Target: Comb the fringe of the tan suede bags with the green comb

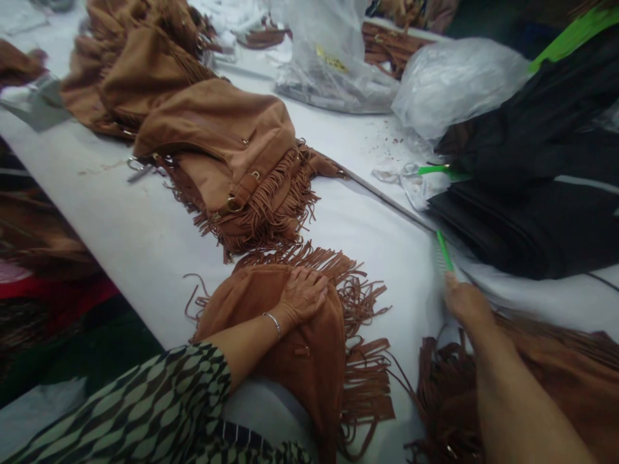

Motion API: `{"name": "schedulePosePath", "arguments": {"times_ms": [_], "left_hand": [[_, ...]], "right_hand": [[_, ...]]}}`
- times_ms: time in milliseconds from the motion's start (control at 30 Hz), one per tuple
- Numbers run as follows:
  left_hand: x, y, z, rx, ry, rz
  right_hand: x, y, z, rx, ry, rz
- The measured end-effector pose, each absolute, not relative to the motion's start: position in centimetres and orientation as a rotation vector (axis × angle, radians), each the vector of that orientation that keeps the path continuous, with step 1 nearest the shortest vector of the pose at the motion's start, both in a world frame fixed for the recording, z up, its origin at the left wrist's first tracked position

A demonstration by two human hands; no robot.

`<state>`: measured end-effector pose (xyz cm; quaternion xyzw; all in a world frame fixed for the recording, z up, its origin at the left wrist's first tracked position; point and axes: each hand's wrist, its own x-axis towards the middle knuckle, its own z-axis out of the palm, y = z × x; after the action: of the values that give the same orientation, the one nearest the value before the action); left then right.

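My left hand (304, 296), with a bracelet at the wrist, lies flat on a brown suede-like bag (271, 290). Long fringe spreads over the table from the bag's far and right sides. Off to the right, my right hand (464, 299) is closed around a small green brush (443, 251), blurred by motion, with pale bristles along one side. Below that hand is another brown fringed piece (546, 367), partly hidden by my forearm. Beyond my left hand lies a lighter brown fringed bag (217, 142) with metal rings and a strap.
More brown bags (140, 64) are heaped at the back left of the white table (126, 212). Clear plastic bags (459, 84) and folded black material (522, 225) lie on the right. A thin grey strip (387, 196) crosses the table towards the brush.
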<state>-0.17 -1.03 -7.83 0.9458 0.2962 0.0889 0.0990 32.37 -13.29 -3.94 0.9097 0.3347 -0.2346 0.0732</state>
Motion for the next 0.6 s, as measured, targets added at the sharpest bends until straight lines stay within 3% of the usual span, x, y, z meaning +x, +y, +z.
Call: {"name": "schedulePosePath", "arguments": {"times_ms": [100, 233, 367, 600], "left_hand": [[-0.1, -1.0, -7.9, 2.787, 0.886, 0.28], [-0.1, -0.9, -7.8, 2.789, 0.897, 0.261], [-0.2, -1.0, -7.9, 2.805, 0.896, 0.257], [-0.2, -1.0, -8.1, 2.794, 0.895, 0.295]], "right_hand": [[30.7, -13.7, -2.8, 2.699, 1.061, -0.771], [21.0, -14.4, -2.4, 2.538, 1.395, -1.032], [14.4, -13.4, -2.8, 2.384, 1.314, -1.105], [22.3, -9.3, -5.3, 2.601, 1.074, -0.965]]}}
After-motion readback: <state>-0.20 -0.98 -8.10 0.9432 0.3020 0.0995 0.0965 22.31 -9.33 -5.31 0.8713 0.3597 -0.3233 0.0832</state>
